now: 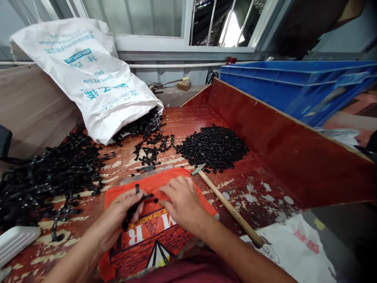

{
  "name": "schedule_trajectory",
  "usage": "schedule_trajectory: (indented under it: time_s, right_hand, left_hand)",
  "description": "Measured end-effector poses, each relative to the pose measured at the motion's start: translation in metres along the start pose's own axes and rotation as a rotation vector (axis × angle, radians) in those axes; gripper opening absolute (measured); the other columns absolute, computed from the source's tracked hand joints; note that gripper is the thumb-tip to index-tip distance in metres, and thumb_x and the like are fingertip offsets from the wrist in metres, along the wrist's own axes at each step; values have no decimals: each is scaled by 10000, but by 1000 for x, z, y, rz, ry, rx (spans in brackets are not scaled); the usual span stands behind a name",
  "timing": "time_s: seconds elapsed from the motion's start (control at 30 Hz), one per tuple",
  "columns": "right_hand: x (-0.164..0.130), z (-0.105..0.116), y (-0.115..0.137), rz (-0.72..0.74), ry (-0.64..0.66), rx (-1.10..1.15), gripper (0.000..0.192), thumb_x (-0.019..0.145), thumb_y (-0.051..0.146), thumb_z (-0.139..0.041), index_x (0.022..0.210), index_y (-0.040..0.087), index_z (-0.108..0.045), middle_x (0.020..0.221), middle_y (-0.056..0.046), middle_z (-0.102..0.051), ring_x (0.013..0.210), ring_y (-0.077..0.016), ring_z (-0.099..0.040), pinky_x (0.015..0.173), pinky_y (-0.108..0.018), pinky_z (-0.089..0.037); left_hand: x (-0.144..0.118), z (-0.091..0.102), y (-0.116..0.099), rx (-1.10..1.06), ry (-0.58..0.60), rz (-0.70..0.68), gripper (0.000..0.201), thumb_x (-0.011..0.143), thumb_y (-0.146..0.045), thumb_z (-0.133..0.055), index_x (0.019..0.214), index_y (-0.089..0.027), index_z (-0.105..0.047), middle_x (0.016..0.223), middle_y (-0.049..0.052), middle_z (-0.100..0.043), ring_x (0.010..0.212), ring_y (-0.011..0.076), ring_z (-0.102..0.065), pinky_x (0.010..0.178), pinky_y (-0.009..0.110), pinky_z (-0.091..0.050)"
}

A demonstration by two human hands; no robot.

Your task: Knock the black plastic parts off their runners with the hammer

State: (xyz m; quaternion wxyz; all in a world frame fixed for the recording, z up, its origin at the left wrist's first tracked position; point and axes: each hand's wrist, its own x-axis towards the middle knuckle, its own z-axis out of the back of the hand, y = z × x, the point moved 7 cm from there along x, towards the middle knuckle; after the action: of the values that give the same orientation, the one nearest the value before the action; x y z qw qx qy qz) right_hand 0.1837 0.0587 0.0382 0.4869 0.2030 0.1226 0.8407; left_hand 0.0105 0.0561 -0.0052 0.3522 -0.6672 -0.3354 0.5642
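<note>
Two hands: both work over an orange cloth (153, 232) on the red table (259, 192).
Left hand (118, 214): fingers curled shut around a black plastic strip (137, 204).
Right hand (182, 202): palm down just right of that grip, fingertips at the strip's end; whether it pinches anything I cannot tell.
Hammer (226, 204): lying right of the grip.
Loose black pieces (213, 147): heaped beyond the grip.
White sack (88, 74): farther back, spilling strips.

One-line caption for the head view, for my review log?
Left hand holds a black plastic sprue over an orange cloth, right hand beside it, with a hammer alongside.
</note>
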Motion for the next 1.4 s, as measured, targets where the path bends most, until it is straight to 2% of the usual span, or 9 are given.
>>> schedule_trajectory:
  time_s: [0.13,0.3,0.43,0.57,0.77,0.97,1.1,1.23,1.4]
  right_hand:
    - [-32,29,-34,-81,-153,79,116,933,185,-619,991,230,-708,929,-40,-663,948,-230,-533,890,-379,-351]
    - [-67,47,-65,-102,-265,75,159,935,161,-570,978,222,-711,893,-42,-682,896,-230,-563,830,-372,-368]
    - [-84,52,-76,-148,-277,56,186,948,172,-548,997,224,-719,910,-51,-690,902,-232,-574,821,-373,-381]
    - [-92,52,-80,-164,-289,50,193,962,191,-538,1007,229,-722,906,-51,-701,898,-230,-581,811,-368,-392]
    - [-93,46,-70,-130,-301,43,187,960,172,-539,1000,221,-715,921,-52,-711,898,-224,-590,829,-381,-387]
    - [-85,43,-48,-22,-299,120,184,960,135,-545,1012,213,-703,875,-45,-688,863,-218,-575,827,-386,-383]
    - [-83,42,-47,-22,-297,146,181,961,128,-544,1020,208,-695,862,-47,-671,856,-220,-567,818,-383,-392]
    - [-80,38,-40,-7,-268,193,194,949,108,-543,1005,218,-694,838,-36,-670,841,-220,-561,827,-383,-407]
    - [-57,37,-8,77,-199,265,233,947,115,-554,1106,216,-691,953,-57,-675,899,-213,-586,838,-357,-440]
  left_hand:
    - [-3,0,4,-196,90,94,257,856,-380,-600,929,-162,-714,763,77,-710,662,184,-615,625,272,-490]
    - [-5,-10,8,-344,158,143,271,878,-335,-556,853,-142,-744,837,116,-746,723,208,-631,750,313,-505]
    - [-10,-12,7,-311,106,107,298,883,-341,-529,873,-155,-761,851,105,-753,858,239,-639,857,326,-466]
    - [-18,-5,1,-140,34,57,337,865,-448,-576,896,-172,-767,812,86,-737,900,253,-615,882,327,-432]
    - [-9,5,-6,181,-96,-153,332,813,-515,-672,734,-193,-689,729,16,-644,777,181,-547,763,262,-404]
    - [-3,-8,-15,419,34,-196,370,842,-534,-596,715,-187,-608,699,-2,-604,726,168,-528,725,263,-397]
    - [-3,-3,-18,589,29,-264,367,845,-529,-564,704,-190,-560,661,-30,-500,656,147,-443,634,253,-340]
    - [-5,-5,-7,564,38,-228,382,869,-543,-537,702,-204,-486,643,-54,-395,614,128,-365,580,240,-294]
    - [-16,-28,0,389,145,-142,366,862,-567,-577,798,-220,-480,662,-68,-383,601,120,-350,545,223,-280]
